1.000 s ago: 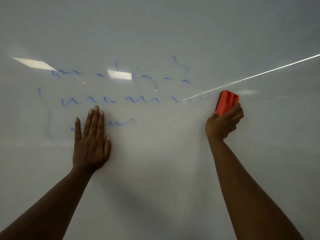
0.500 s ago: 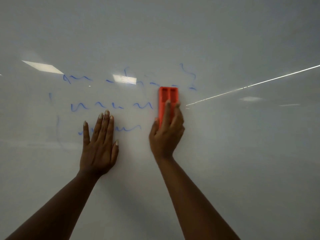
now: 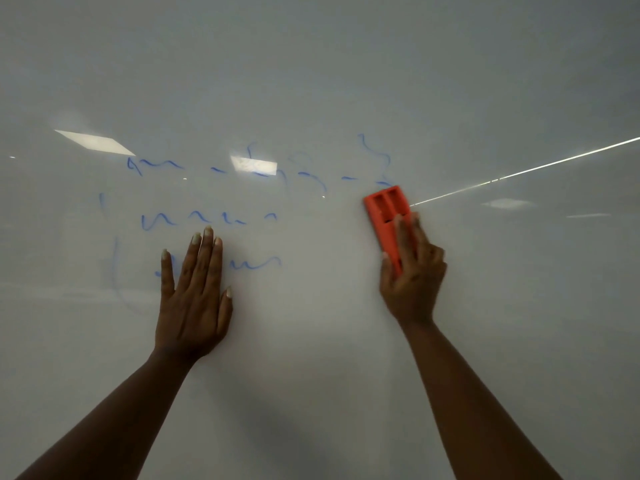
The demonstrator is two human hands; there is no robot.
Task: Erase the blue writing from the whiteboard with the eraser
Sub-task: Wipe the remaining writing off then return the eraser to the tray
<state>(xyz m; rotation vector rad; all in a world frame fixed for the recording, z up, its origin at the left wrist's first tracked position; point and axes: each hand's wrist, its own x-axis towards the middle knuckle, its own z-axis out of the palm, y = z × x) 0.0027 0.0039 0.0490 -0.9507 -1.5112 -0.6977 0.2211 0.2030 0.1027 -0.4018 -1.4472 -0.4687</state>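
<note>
Now the right hand (image 3: 412,271) clasps a ribbed orange eraser (image 3: 388,216) against the glossy whiteboard (image 3: 311,81); left hand (image 3: 194,296) lies flat, splayed, beside squiggly blue writing (image 3: 207,220).

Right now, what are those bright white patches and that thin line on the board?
Head view: ceiling lights mirrored in the glossy whiteboard, one patch washing out some blue writing; the line is a reflected light strip; the right hand and eraser look slightly motion-blurred.

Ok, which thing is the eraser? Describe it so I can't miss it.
Look at the whiteboard, right of the blue writing. The eraser is the orange block under the right hand, its top end by the last top-row stroke. It is the only coloured solid thing there; the left hand lies flat and empty.
</note>
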